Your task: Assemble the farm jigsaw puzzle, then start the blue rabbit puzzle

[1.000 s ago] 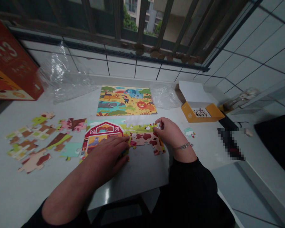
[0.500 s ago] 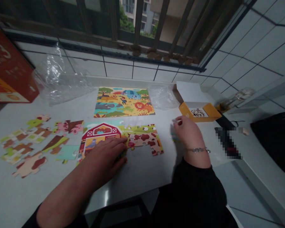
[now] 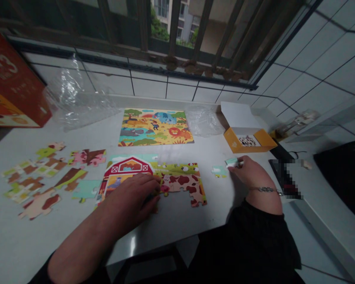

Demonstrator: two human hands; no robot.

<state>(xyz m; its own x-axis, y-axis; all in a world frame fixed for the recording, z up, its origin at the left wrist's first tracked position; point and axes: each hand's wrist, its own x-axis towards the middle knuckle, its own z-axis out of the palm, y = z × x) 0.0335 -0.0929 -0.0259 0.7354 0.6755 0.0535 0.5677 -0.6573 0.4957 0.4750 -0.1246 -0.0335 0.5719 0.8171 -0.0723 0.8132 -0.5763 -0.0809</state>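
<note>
My left hand point(image 3: 136, 193) lies over the barn part of a jigsaw puzzle point(image 3: 122, 163), fingers extended and thumb apart, hiding its lower right. To the right of the barn, a joined section with a cow point(image 3: 180, 182) and sheep adjoins it. My right hand point(image 3: 250, 171) pinches a light-blue puzzle piece point(image 3: 232, 162) between thumb and fingertips, tilted just above the counter. Beside that piece, another light-blue puzzle piece point(image 3: 219, 170) with green and yellow at its bottom lies flat. Loose puzzle pieces point(image 3: 40, 201), several of them, are spread at the left.
A finished-looking safari picture point(image 3: 155, 128) lies behind the barn puzzle. Clear plastic wrapping point(image 3: 73, 98) and a red-orange box point(image 3: 14, 86) stand at the back left. At the right are an opened yellow box point(image 3: 245, 144), another crumpled plastic bag point(image 3: 204, 120) and a blurred-out dark object point(image 3: 286, 179).
My right hand has moved right and slightly toward me with a piece in its fingers, uncovering the flat light-blue piece. The cow section has shifted toward me; my left hand stays on the barn.
</note>
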